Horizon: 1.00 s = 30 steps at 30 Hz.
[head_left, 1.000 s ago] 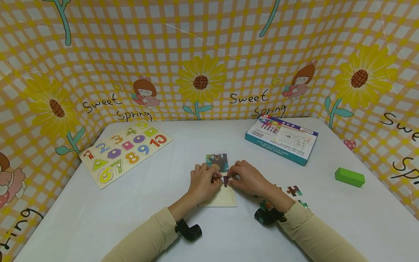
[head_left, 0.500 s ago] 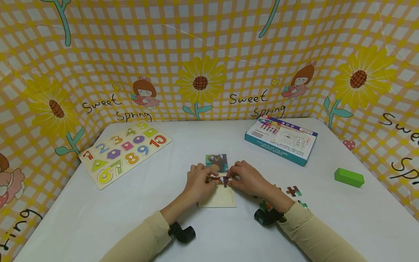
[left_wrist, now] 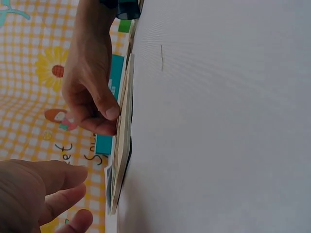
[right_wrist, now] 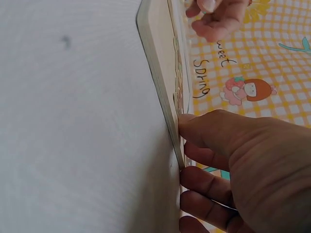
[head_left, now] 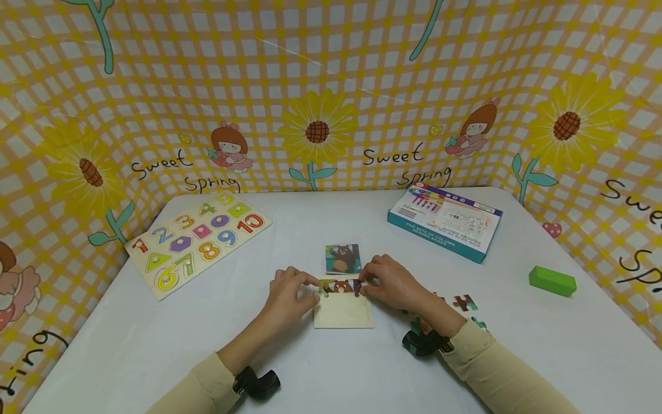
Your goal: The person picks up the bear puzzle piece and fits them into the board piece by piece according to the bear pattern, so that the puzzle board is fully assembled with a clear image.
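A small wooden puzzle tray (head_left: 343, 313) lies on the table, its top row filled with jigsaw pieces (head_left: 339, 286) showing a brown bear's head. Just beyond it is a square bear picture (head_left: 343, 260). My right hand (head_left: 391, 282) pinches the dark purple puzzle piece (head_left: 357, 286) at the tray's upper right corner between thumb and index finger; the fingertips partly cover it. At the upper left corner, my left hand (head_left: 287, 296) hovers with thumb and index finger spread apart, nothing between them. The left wrist view shows this left hand (left_wrist: 46, 194) with fingers loosely extended.
Loose puzzle pieces (head_left: 465, 302) lie by the right forearm, which partly hides them. A number-and-shape board (head_left: 199, 244) sits at the left, a teal-sided box (head_left: 445, 221) at the back right and a green block (head_left: 552, 280) at the far right.
My left hand has drawn away to the left from the middle of the top row, uncovering the bear pieces, and its fingers have spread. The right hand has stayed in place.
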Each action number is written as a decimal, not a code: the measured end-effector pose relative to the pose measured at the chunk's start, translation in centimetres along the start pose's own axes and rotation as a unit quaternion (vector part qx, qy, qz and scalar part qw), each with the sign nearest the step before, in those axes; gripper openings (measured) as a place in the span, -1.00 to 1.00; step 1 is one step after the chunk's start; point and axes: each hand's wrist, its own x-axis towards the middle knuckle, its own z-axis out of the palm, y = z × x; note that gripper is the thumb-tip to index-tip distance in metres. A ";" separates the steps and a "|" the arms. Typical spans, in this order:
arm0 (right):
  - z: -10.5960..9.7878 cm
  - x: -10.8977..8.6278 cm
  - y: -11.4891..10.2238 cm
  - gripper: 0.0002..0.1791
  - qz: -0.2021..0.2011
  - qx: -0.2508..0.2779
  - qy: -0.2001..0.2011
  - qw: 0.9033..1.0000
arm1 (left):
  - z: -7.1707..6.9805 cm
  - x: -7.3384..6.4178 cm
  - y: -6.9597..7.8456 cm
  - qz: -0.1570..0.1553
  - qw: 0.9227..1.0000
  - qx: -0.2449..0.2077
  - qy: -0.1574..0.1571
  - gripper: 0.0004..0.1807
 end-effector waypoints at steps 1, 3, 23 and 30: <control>0.0 0.0 0.0 -0.81 -0.001 -0.001 0.001 1.000 | -0.1 -0.2 -0.1 -0.001 1.000 0.003 -0.003 -0.76; 0.0 -0.1 0.0 -0.81 -0.002 -0.001 0.003 1.000 | -0.2 -0.4 -0.3 -0.005 1.000 0.007 -0.008 -0.75; 0.0 0.0 -0.1 -0.82 0.002 0.003 0.001 1.000 | 0.4 -0.9 -1.5 0.012 0.999 0.044 -0.016 -0.73; -0.6 0.0 -0.4 -0.80 0.008 -0.007 -0.016 1.000 | 0.5 -0.9 -1.6 0.012 0.999 0.047 -0.014 -0.73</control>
